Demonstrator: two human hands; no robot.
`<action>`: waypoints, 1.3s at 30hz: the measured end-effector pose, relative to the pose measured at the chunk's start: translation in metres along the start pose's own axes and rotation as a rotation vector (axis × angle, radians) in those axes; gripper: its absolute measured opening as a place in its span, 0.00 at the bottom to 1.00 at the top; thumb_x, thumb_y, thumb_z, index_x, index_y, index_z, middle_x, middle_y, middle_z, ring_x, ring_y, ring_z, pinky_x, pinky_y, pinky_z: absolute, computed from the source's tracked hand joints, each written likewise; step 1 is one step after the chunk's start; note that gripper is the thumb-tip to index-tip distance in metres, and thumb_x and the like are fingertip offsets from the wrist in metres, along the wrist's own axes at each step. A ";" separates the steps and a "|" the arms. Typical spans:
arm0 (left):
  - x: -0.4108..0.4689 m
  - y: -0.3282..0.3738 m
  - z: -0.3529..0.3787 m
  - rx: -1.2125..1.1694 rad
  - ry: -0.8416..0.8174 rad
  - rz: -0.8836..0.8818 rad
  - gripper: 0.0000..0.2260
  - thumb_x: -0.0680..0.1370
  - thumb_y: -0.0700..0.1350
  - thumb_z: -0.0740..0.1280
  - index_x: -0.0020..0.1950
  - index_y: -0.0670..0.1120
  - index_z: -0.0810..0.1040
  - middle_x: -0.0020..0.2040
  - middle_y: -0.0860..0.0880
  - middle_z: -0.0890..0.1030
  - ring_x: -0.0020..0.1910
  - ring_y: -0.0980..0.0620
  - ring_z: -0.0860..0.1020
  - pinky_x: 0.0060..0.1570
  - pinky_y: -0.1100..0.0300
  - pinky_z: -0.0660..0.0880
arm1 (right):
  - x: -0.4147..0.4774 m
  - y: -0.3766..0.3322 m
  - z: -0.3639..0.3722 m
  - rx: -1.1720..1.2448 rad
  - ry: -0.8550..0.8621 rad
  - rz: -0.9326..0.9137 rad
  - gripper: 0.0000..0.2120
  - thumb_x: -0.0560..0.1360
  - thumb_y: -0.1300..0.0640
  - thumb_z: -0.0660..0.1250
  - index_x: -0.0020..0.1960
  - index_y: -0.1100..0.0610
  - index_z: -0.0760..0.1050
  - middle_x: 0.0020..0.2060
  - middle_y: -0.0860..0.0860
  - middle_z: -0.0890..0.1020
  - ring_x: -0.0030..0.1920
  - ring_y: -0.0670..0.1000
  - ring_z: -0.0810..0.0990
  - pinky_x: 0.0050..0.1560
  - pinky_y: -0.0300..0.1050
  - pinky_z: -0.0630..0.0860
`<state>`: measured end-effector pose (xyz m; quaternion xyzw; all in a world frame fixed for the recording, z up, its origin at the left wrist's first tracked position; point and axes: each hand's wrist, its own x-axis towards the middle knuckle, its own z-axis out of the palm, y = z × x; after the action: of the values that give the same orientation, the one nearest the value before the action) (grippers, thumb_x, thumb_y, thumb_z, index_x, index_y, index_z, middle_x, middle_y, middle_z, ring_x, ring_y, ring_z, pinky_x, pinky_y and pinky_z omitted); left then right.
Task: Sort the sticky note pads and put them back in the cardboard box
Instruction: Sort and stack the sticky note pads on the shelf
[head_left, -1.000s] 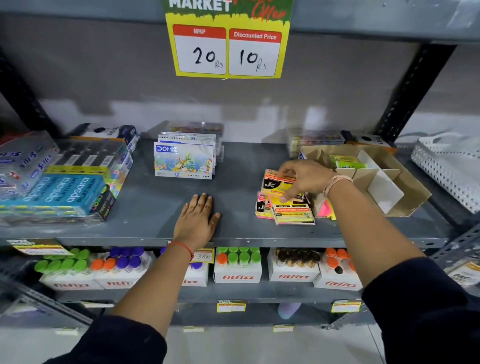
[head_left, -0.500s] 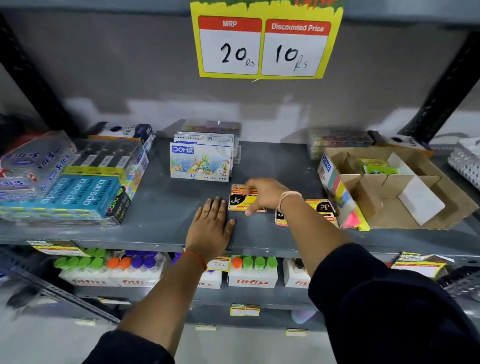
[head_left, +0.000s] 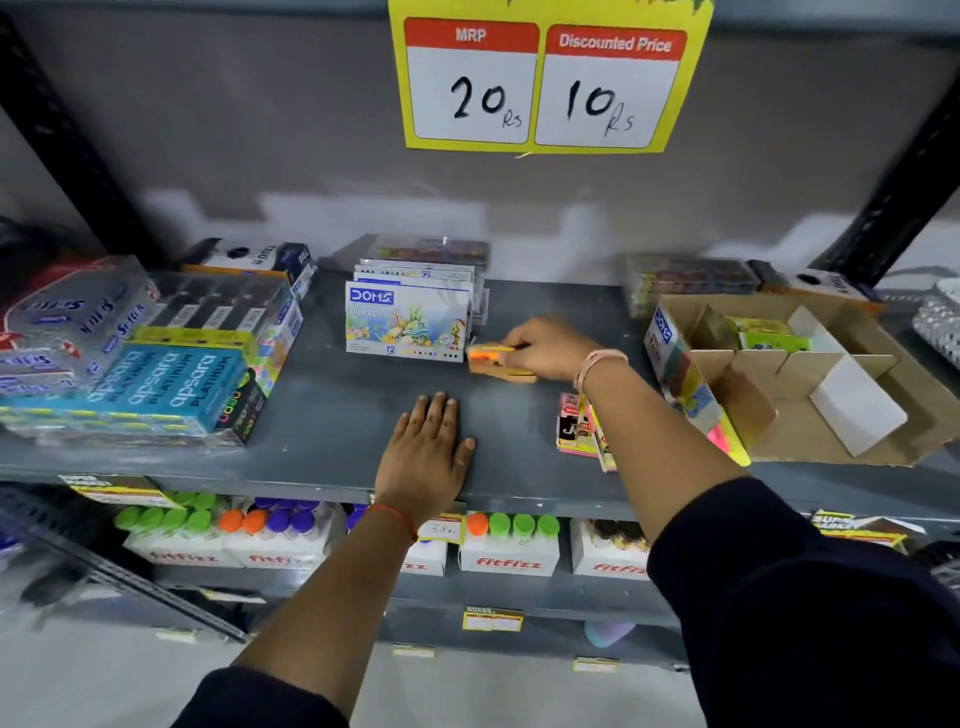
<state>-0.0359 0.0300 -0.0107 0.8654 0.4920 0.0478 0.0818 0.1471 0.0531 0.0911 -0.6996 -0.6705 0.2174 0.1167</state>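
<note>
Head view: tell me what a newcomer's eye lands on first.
The yellow price sign, hanging top centre, reads MRP 20, discounted 10. Below it, the right hand holds a sticky note pad beside the DOMS pastel box, while the left hand lies flat on the shelf.

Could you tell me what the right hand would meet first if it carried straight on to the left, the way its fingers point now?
Probably the DOMS oil pastels box: the right hand, holding sticky note pads, points toward its lower right corner. The pads look almost against it, though depth is unclear.
</note>
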 end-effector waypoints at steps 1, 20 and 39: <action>0.000 0.000 0.000 0.001 -0.005 0.001 0.42 0.65 0.60 0.28 0.75 0.43 0.46 0.78 0.46 0.49 0.77 0.47 0.46 0.75 0.55 0.44 | 0.002 0.000 -0.004 0.007 0.004 0.010 0.14 0.77 0.56 0.62 0.56 0.64 0.79 0.52 0.62 0.82 0.49 0.58 0.78 0.44 0.42 0.66; -0.001 0.001 -0.004 0.004 -0.050 -0.001 0.32 0.73 0.56 0.38 0.75 0.44 0.45 0.78 0.46 0.48 0.77 0.48 0.45 0.75 0.54 0.43 | 0.017 0.009 0.026 -0.378 -0.223 -0.021 0.43 0.62 0.44 0.77 0.71 0.55 0.64 0.65 0.58 0.71 0.65 0.59 0.69 0.65 0.52 0.70; -0.002 0.004 -0.008 -0.034 -0.030 0.006 0.26 0.80 0.54 0.45 0.75 0.42 0.49 0.78 0.44 0.51 0.77 0.45 0.48 0.75 0.51 0.46 | -0.097 0.045 -0.036 -0.427 -0.433 0.341 0.53 0.65 0.56 0.77 0.77 0.56 0.44 0.76 0.55 0.58 0.72 0.58 0.66 0.66 0.47 0.68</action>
<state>-0.0353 0.0268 -0.0026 0.8659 0.4874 0.0437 0.1039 0.2033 -0.0411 0.1166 -0.7478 -0.5834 0.2323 -0.2154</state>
